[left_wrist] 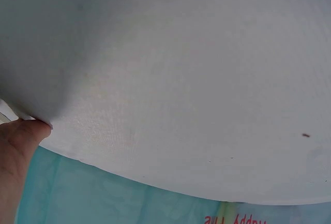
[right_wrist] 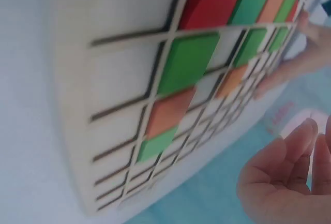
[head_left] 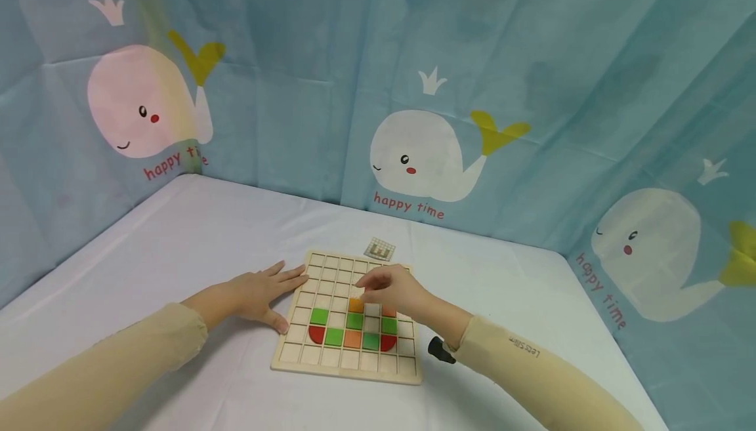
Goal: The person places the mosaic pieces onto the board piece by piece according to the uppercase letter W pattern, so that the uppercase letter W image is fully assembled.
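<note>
A pale wooden grid board (head_left: 291,352) lies on the table with coloured tiles in its squares. Along its lower middle sit red quarter-round tiles (head_left: 316,334) and several green tiles (head_left: 334,337). An orange tile (head_left: 356,305) lies just under the fingertips of my right hand (head_left: 394,290). In the right wrist view that hand (right_wrist: 284,175) has bent fingers above the board, and no tile shows between them. My left hand (head_left: 256,293) rests with spread fingers at the board's left edge; the left wrist view catches only part of it (left_wrist: 20,141).
Behind the board lies a small card (head_left: 380,248) printed with a grid pattern. A black object (head_left: 441,350) stands beside my right forearm, partly covered by it. A white cloth (head_left: 195,241) covers the table, and a blue whale-print curtain (head_left: 295,90) hangs around it.
</note>
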Available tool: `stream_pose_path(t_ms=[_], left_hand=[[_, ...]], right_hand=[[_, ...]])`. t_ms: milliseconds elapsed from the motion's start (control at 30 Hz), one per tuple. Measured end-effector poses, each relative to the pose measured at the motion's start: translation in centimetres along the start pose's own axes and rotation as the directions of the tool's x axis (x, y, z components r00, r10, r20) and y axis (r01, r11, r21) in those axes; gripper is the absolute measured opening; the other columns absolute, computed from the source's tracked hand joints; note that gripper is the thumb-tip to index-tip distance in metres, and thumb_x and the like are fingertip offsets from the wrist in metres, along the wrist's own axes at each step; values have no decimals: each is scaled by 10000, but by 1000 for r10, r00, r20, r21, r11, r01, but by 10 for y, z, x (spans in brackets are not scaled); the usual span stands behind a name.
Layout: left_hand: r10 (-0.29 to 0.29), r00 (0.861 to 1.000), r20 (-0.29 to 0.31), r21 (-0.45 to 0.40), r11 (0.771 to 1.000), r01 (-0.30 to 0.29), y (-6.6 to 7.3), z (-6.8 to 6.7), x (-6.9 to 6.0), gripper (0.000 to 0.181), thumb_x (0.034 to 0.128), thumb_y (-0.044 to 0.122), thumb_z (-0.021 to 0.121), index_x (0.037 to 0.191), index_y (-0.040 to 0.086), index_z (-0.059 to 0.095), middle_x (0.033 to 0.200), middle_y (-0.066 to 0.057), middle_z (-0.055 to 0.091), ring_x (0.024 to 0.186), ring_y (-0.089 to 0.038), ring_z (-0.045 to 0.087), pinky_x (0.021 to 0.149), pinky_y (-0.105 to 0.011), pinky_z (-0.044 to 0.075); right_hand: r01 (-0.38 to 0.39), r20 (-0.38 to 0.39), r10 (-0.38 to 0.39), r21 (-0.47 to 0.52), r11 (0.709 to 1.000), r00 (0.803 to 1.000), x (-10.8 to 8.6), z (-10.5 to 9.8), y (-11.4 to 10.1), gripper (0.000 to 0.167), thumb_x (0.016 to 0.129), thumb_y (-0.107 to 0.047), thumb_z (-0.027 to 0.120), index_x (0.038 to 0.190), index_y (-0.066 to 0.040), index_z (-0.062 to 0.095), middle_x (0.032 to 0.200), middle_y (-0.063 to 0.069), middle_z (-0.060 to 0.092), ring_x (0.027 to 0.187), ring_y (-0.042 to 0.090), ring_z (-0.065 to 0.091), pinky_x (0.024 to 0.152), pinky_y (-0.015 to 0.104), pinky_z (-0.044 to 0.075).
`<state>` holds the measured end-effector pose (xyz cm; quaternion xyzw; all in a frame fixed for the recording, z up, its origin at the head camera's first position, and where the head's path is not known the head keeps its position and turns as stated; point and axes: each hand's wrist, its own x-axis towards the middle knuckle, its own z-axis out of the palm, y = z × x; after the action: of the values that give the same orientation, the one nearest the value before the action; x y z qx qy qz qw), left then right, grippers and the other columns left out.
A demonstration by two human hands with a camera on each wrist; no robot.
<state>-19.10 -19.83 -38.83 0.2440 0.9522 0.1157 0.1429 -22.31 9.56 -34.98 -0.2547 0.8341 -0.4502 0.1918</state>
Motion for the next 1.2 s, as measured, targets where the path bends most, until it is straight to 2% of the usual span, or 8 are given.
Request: stream_pose_path(t_ms=[200,300,433,600,700,833,933,1200], left_hand=[[3,1000,-6,4,1000,-3,-2,1,0,1047,717,666,676,1516,86,328,1596,-109,206,1407,-495,174,963,-708,316],[2,1000,-6,2,1000,-2,-2,1,0,1049,715,667,679,1516,89,328,1596,-109,206,1408,-497,169,963,-710,313],[4,1000,-8,-6,1000,-4,-2,2,0,1050,713,665,684,1514,86,330,1594,-113,210,1407,-500,167,958,-714,314],[9,1000,-11,-11,1000,-9,-3,2,0,1051,711,660,688,1516,89,328,1595,-110,207,1407,-499,168,958,-711,314],[9,1000,-12,-11,1000,-9,-3,2,0,1051,709,662,687,1517,94,328,1597,-106,204,1406,-500,167,956,-720,306],[8,1000,-14,-11,1000,-8,-4,3,1,1053,709,668,682,1517,93,328,1597,-106,203,1406,-499,169,951,-726,304],[10,1000,-15,-12,1000,-11,-4,3,0,1054,710,670,681,1516,90,327,1596,-109,205,1406,-500,170,948,-726,307],[18,1000,-20,-13,1000,-18,-4,4,0,1056,714,674,680,1513,79,330,1590,-120,217,1406,-498,175,948,-713,323]], right_hand=[[-37,-68,40,48,998,997,-16,-23,5,253,906,-66,685,1141,29,679,872,20,638,817,150,582,845,461,516],[-58,-97,64,71,996,993,-23,-34,6,257,916,-84,679,1151,18,676,877,27,641,867,235,606,883,496,493],[-80,-151,92,83,993,984,-31,-48,7,248,919,-91,673,1154,-15,683,913,38,670,948,327,617,858,481,492],[-104,-216,119,80,991,969,-39,-65,10,273,926,-85,659,1195,-34,667,1002,82,692,965,256,631,825,410,498],[-101,-233,119,88,991,965,-45,-78,12,308,931,-95,657,1230,-26,646,1029,72,681,993,276,616,852,405,496],[-75,-243,95,90,993,965,-52,-93,14,356,934,-120,659,1265,4,612,1070,124,664,1007,301,605,885,430,490],[-71,-240,88,79,994,967,-58,-101,16,386,936,-151,664,1280,10,596,1128,149,650,1019,271,606,919,477,475],[-97,-166,98,18,995,981,-72,-118,30,445,939,-201,663,1307,30,566,1261,182,602,1138,309,580,937,491,466]])
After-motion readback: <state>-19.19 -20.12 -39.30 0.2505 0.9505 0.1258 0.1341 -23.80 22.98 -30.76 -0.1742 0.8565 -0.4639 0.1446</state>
